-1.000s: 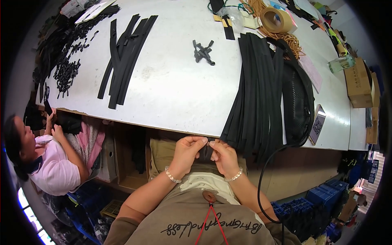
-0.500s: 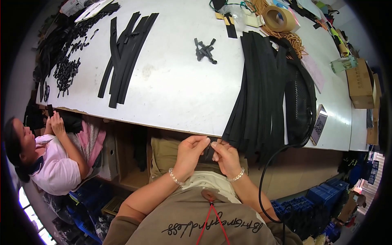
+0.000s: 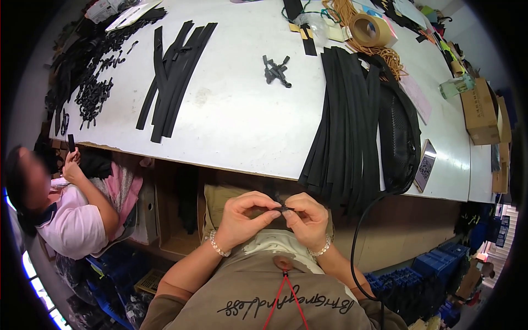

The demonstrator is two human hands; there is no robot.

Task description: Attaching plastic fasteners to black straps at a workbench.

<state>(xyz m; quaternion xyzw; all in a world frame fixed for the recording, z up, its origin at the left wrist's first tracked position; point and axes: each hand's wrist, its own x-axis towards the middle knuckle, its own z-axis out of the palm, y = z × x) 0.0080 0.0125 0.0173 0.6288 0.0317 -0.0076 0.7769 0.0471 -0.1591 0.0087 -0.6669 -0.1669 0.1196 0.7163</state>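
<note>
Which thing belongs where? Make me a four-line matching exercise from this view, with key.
1. Small black piece
2. Largest black strip bundle
3. Brown tape roll
4. Blue crates

A. Overhanging the white table's near edge
B. Lower right, below tabletop height
C. Between left hand and right hand
D. Beside orange cord

Pairs: 1-C, 2-A, 3-D, 4-B

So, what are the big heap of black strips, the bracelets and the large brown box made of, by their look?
Black strips: probably fabric, matte; they drape past the table edge. Bracelets: glass or clear plastic, glossy; beads look transparent. Large brown box: likely cardboard, dull, stiff, flat-sided.
</note>
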